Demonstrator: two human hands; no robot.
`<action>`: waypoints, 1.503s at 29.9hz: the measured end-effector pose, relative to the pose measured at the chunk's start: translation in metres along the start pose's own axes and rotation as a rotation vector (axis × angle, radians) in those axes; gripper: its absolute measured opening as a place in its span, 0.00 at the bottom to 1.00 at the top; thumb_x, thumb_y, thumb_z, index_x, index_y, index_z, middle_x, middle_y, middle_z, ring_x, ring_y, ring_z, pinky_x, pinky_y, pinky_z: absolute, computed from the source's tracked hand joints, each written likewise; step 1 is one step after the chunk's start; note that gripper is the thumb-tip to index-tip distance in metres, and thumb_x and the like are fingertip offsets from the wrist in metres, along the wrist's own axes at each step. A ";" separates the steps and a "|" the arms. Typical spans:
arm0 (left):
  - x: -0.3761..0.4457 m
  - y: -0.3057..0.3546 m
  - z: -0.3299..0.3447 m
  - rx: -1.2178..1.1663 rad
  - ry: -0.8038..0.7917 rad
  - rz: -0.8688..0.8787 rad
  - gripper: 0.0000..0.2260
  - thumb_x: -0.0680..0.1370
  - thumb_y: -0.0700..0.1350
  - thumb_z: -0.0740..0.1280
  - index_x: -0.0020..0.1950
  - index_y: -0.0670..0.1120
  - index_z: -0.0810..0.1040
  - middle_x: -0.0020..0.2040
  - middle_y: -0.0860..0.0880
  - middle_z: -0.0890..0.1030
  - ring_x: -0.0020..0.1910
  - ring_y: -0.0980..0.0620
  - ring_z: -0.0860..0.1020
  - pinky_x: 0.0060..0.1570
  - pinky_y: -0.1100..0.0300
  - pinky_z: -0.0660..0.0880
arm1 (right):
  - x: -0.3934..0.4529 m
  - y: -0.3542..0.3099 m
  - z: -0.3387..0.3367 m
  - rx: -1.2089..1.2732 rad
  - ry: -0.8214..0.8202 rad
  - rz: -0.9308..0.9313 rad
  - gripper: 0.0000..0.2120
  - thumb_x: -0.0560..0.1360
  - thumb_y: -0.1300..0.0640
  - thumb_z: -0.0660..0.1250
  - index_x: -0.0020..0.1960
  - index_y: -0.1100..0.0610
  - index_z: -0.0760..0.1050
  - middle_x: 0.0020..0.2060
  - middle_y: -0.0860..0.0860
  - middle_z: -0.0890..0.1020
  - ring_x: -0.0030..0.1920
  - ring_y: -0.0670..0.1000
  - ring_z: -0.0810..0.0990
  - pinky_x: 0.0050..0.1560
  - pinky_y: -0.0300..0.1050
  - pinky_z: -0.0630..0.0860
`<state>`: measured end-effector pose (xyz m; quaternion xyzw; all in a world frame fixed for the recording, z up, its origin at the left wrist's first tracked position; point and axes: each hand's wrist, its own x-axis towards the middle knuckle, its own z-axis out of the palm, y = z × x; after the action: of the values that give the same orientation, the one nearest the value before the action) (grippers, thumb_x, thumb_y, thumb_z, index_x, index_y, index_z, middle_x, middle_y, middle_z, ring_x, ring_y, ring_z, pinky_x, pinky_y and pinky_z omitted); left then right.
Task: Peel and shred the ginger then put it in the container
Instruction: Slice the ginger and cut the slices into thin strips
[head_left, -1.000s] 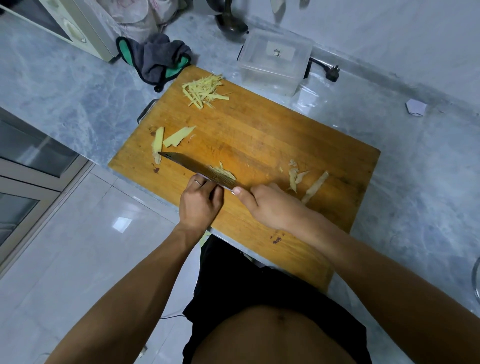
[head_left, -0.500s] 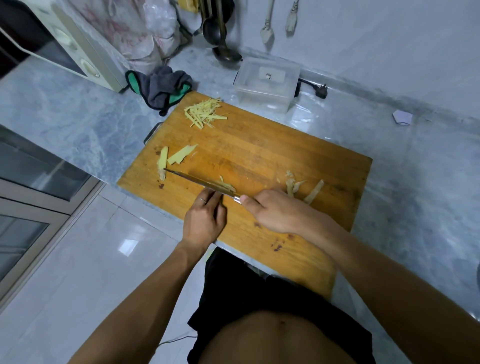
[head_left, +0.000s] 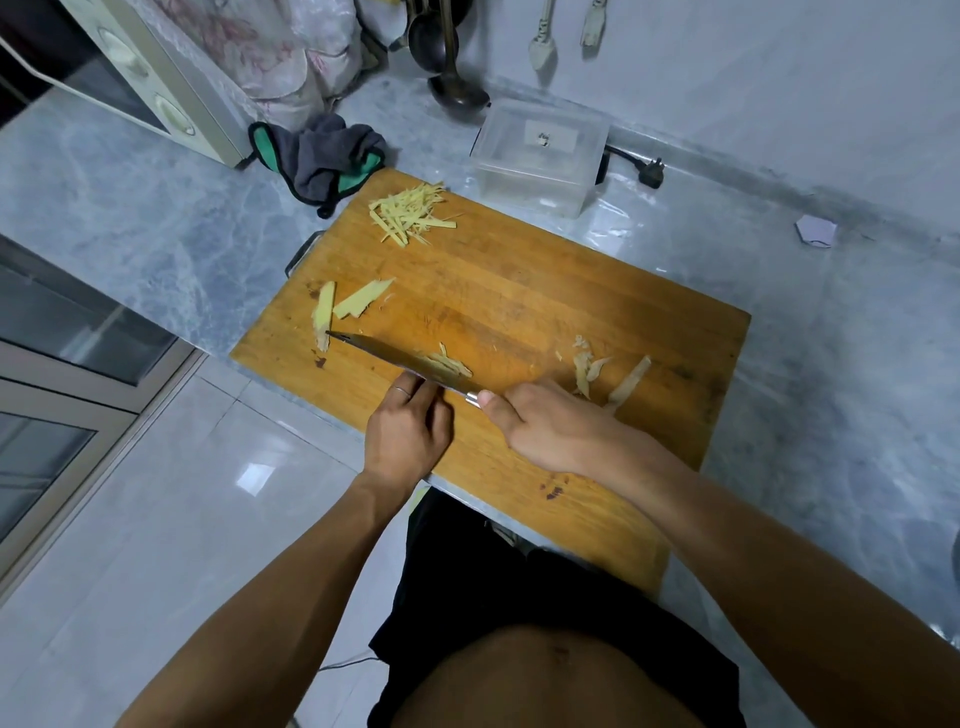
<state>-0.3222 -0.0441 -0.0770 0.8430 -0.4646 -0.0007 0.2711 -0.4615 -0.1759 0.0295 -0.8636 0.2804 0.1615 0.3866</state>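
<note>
Right hand (head_left: 550, 431) grips the knife (head_left: 400, 361) by its handle, thumb forward near the metal collar, blade lying low across the near-left part of the cutting board (head_left: 545, 291), tip pointing left. Left hand (head_left: 408, 428) sits just behind the blade, fingers curled down toward whatever ginger piece is being cut; can't tell if they actually pinch it, the blade and knuckles hide the contact. Fresh cut strips (head_left: 451, 364) lie against the far side of the blade, right in front of the left fingers. Two flat ginger slices (head_left: 345, 306) wait uncut near the knife tip, left of both hands. Finished shred pile (head_left: 410, 215) sits at the far left corner of the board, well apart from the hands and near the clear container (head_left: 540, 156), which stands on the counter just beyond the board's far edge. Brownish peel scraps (head_left: 608, 374) lie beside the right hand, probably waste. Handling guess: ginger is light, firm, fibrous, a bit wet, so thin slices likely slide under the blade; hold them flat with curled fingertips close behind the cut line. Shreds are light and loose and will scatter, so best gathered in a bunch or scooped on the flat of the blade for transfer.
</note>
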 end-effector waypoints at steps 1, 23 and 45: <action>0.000 0.000 0.001 0.005 0.004 -0.009 0.13 0.75 0.42 0.60 0.53 0.43 0.82 0.51 0.42 0.81 0.42 0.41 0.77 0.31 0.59 0.72 | 0.001 -0.001 0.001 -0.007 0.001 0.002 0.29 0.84 0.38 0.46 0.37 0.58 0.68 0.36 0.55 0.74 0.36 0.55 0.75 0.39 0.52 0.74; -0.003 0.001 0.001 -0.026 0.008 -0.028 0.15 0.75 0.43 0.59 0.53 0.43 0.83 0.53 0.43 0.80 0.52 0.46 0.76 0.35 0.58 0.75 | -0.004 0.000 0.000 -0.004 0.027 -0.013 0.35 0.83 0.37 0.45 0.41 0.65 0.75 0.41 0.63 0.83 0.42 0.65 0.82 0.44 0.62 0.79; 0.000 -0.001 0.002 -0.039 0.034 -0.042 0.13 0.74 0.42 0.59 0.47 0.42 0.83 0.49 0.41 0.81 0.47 0.42 0.77 0.33 0.57 0.74 | 0.005 -0.006 0.007 -0.031 0.009 -0.007 0.26 0.84 0.40 0.47 0.35 0.53 0.67 0.34 0.53 0.72 0.34 0.55 0.73 0.30 0.46 0.62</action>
<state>-0.3217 -0.0445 -0.0796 0.8470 -0.4421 -0.0011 0.2952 -0.4540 -0.1688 0.0261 -0.8711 0.2765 0.1605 0.3727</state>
